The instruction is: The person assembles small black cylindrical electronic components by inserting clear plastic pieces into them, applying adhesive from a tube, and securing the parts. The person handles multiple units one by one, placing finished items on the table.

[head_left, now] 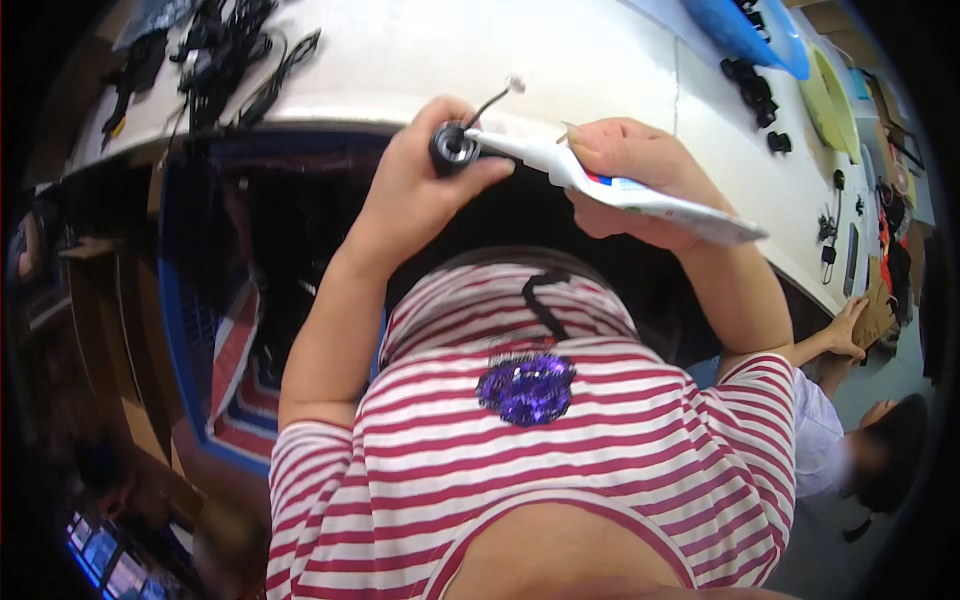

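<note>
My left hand is closed around a small black cylindrical housing, its round open end facing up toward me. A thin dark wire with a small pale connector sticks out beside the housing. In my right hand is a white squeeze tube, tilted, its flat tail end pointing to the lower right. The tube's narrow nozzle reaches left to the rim of the housing; I cannot tell whether they touch. Both hands are above the near edge of the table.
Black cables lie on the white table at the far left. At the right are a blue basin, a yellow-green basin and black parts. A blue crate stands below left. A co-worker's hand touches cardboard.
</note>
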Available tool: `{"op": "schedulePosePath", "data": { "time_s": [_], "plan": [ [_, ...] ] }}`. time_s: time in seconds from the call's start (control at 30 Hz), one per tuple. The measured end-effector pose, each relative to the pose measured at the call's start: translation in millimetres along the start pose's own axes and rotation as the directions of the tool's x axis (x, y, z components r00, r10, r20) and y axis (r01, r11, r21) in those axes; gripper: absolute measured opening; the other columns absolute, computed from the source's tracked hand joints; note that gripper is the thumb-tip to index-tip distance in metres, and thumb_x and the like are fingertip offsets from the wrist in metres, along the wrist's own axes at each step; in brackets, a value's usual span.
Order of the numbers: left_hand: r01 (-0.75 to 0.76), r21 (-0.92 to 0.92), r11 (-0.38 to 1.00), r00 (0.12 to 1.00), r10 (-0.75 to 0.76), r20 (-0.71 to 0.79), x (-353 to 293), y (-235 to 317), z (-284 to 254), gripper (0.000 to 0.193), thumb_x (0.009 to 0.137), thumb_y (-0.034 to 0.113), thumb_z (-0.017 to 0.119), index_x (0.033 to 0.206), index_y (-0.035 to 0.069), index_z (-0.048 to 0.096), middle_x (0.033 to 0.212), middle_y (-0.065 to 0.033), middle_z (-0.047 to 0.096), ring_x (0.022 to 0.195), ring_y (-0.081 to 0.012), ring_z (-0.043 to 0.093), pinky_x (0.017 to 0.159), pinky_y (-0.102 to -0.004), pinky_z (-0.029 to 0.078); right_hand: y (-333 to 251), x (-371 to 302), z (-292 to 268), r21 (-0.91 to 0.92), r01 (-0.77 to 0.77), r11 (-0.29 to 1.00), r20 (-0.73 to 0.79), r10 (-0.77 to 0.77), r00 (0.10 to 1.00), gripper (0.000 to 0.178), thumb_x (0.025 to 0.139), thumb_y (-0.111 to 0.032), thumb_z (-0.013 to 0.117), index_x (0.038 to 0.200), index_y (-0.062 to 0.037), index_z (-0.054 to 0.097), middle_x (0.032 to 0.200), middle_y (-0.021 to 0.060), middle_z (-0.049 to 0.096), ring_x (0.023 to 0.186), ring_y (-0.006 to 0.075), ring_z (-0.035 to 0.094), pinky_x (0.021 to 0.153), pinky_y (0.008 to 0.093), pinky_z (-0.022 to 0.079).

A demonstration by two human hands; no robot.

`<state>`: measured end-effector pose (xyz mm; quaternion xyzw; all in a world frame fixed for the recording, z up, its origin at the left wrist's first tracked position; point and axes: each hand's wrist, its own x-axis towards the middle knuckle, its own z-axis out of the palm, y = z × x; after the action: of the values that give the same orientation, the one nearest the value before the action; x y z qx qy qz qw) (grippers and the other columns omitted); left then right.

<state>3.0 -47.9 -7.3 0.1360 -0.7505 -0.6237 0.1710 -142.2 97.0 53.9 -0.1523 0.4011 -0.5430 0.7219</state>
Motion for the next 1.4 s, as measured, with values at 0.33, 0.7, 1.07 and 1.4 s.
{"op": "schedulePosePath", "data": {
  "time_s": [0.33, 0.7, 1.07, 1.4],
  "plan": [
    [-0.023, -0.504, 0.863, 0.974, 0.132, 0.182, 7, 1, 4, 0.035, 0.082, 0.003, 0.058, 0.114, 0.003, 0.045, 0.087, -0.0024, 0.049, 0.073, -0.0056, 0.044, 0.062, -0.0176, 0.038, -70, 36, -101, -0.918, 0.122, 0.377, -0.227, -0.752, 0.619, 0.029, 0.089, -0.028, 0.051, 0.077, -0.0029, 0.058, 0.063, -0.0033, 0.048, 0.058, 0.0050, 0.040, 0.053, 0.0199, 0.035],
    [0.057, -0.372, 0.926, 0.998, -0.057, 0.009, 3, 13, -2, 0.050, 0.074, -0.006, 0.059, 0.123, 0.000, 0.047, 0.088, -0.0029, 0.051, 0.067, -0.0053, 0.048, 0.057, -0.0172, 0.040, -70, 17, -57, -0.981, -0.166, -0.104, -0.025, -0.775, 0.631, 0.028, 0.089, -0.029, 0.048, 0.093, -0.0036, 0.058, 0.077, 0.0068, 0.058, 0.066, 0.0151, 0.053, 0.062, 0.0279, 0.042],
    [-0.156, -0.543, 0.825, 0.988, 0.132, -0.084, -9, 9, -6, 0.058, 0.081, 0.015, 0.063, 0.129, -0.001, 0.035, 0.089, -0.0061, 0.050, 0.070, -0.0083, 0.042, 0.059, -0.0186, 0.036, 130, 98, -54, -0.785, 0.040, 0.618, -0.019, -0.089, 0.996, 0.033, 0.082, -0.020, 0.057, 0.107, 0.0017, 0.053, 0.095, 0.0136, 0.058, 0.085, 0.0203, 0.057, 0.074, 0.0317, 0.046],
    [-0.192, -0.548, 0.814, 0.981, 0.173, -0.087, -7, 11, -14, 0.058, 0.080, 0.015, 0.064, 0.128, -0.002, 0.037, 0.089, -0.0074, 0.051, 0.072, -0.0081, 0.042, 0.057, -0.0190, 0.035, 155, 117, -70, -0.954, 0.235, 0.186, 0.167, -0.320, 0.933, 0.023, 0.082, -0.022, 0.056, 0.088, -0.0008, 0.062, 0.070, 0.0114, 0.059, 0.066, 0.0214, 0.057, 0.062, 0.0326, 0.045]
  ]
}}
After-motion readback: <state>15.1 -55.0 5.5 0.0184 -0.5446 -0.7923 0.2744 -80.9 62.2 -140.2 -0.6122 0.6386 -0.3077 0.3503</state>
